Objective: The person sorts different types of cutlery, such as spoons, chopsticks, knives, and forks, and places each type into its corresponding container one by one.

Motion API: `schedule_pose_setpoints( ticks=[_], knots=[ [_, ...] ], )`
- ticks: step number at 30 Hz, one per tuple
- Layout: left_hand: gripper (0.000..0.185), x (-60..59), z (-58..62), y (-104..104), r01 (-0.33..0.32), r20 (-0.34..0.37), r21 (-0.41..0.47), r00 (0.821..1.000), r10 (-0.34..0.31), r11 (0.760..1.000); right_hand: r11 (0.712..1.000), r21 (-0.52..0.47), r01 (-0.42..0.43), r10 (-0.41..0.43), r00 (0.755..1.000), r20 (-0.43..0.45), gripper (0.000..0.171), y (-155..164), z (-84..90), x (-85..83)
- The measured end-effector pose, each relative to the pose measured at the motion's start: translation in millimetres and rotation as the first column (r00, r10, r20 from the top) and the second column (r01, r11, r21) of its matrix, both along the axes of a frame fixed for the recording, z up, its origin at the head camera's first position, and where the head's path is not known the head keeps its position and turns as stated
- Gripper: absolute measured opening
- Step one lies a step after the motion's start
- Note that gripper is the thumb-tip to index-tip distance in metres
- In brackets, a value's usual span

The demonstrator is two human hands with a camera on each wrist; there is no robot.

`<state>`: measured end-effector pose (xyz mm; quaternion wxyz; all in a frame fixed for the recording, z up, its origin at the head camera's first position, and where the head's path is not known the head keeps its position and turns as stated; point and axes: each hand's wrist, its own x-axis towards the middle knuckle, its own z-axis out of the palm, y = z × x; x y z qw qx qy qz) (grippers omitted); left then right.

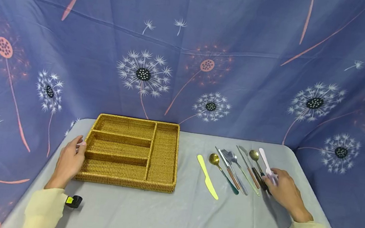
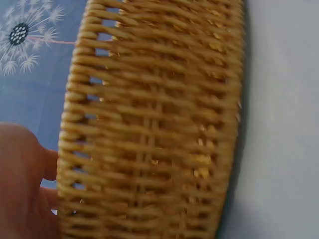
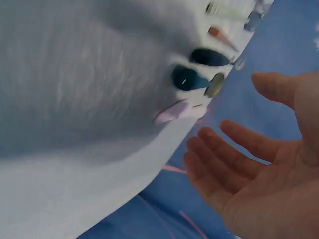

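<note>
Dandelion-print blue cloth backs a grey worktop point(image 1: 187, 213). At its left edge, the left hand point(image 1: 69, 161) rests relaxed fingers against a wicker tray point(image 1: 164, 153); near the right edge, the right hand point(image 1: 284, 189), fingers loosely spread, touches a pink-handled utensil point(image 1: 265, 162).

From my feed the tabletop point(image 1: 190, 221) has a pale grey cloth over it, and a blue dandelion-print backdrop point(image 1: 190, 54) hangs behind and down both sides. A yellow knife point(image 1: 207, 177) lies alone, between the tray side and the cutlery row.
</note>
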<state>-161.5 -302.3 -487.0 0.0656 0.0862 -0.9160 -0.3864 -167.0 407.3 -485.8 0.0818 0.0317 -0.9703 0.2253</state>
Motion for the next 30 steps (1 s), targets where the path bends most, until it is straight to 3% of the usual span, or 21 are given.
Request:
schedule_pose_setpoints(
  ticks=[5, 10, 22, 30],
  knots=[
    [0.067, -7.5, -5.0, 1.9, 0.014, 0.039, 0.018, 0.999, -0.015, 1.000, 0.998, 0.054, 0.017, -0.021, 0.997, 0.075, 0.057, 18.4, -1.4, -15.7],
    [0.070, -7.5, -8.8, 1.4, 0.010, 0.082, 0.003, 0.997, -0.010, 1.000, 0.997, 0.071, 0.040, -0.046, 0.994, 0.094, 0.057, 26.2, -6.1, -24.6],
    [0.070, -10.9, -14.1, 1.8, -0.014, 0.054, -0.056, 0.998, 0.017, 0.998, 0.997, 0.069, 0.035, -0.046, 0.986, 0.159, 0.054, 32.3, -4.3, -40.6],
    [0.074, -8.4, -15.0, 0.2, -0.019, 0.084, -0.049, 0.996, 0.023, 0.999, 0.996, 0.070, 0.057, -0.073, 0.966, 0.246, 0.054, 31.0, -1.3, -57.8]
  ],
)
